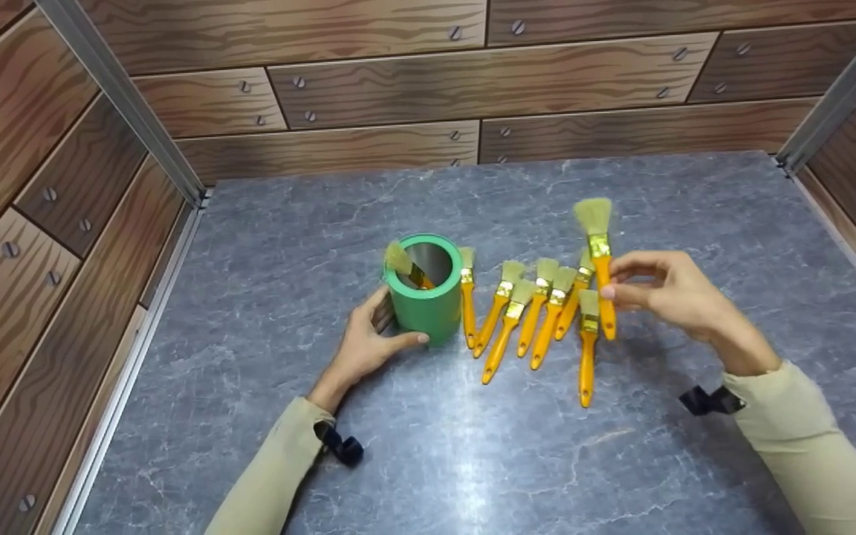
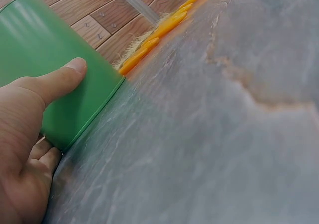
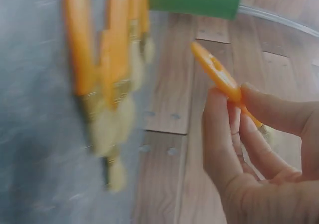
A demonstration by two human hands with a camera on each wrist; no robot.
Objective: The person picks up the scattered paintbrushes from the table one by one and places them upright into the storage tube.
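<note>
A green cylindrical can (image 1: 428,316) stands upright on the table, with one paintbrush (image 1: 399,258) leaning inside it, bristles up over the left rim. My left hand (image 1: 368,338) grips the can around its lower left side; in the left wrist view the thumb (image 2: 62,79) lies across the green wall. My right hand (image 1: 669,290) pinches the orange handle of another paintbrush (image 1: 602,271) between thumb and fingers, its bristles pointing up and away. This brush is held above the table, to the right of several loose paintbrushes (image 1: 547,316).
The loose brushes lie side by side on the grey marbled table (image 1: 472,461), right of the can, bristles toward the back. Wood-patterned walls (image 1: 428,82) with metal corner posts (image 1: 127,96) enclose the table at the back and sides.
</note>
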